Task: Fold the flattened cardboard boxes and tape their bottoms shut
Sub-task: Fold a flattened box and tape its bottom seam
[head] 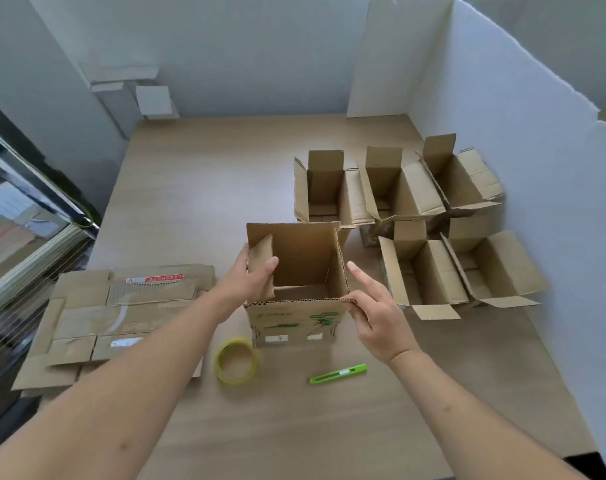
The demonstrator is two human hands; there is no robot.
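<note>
- Cardboard, brown and corrugated: an erected box (296, 289) stands upright on the table (329, 427), open top toward the camera, directly between the person's two hands.
- The left hand (251, 282) grips the box's left side flap, thumb inside, fingers curled round its outer face.
- The right hand (372, 306) pinches the near right corner of the rim between thumb and lower fingers; its index finger points free toward the right wall.
- Both hands touch the box, one at each side; its long axis appears to run left to right, across the person.
- Five finished boxes (419, 220) stand well to the right; the flat stack (121, 317) lies left, nearer the left hand.
- Tape (237, 362) and cutter (338, 374) lie just in front of the box, tape leftward, cutter rightward.
- Whether this box's bottom is taped cannot be told.
</note>
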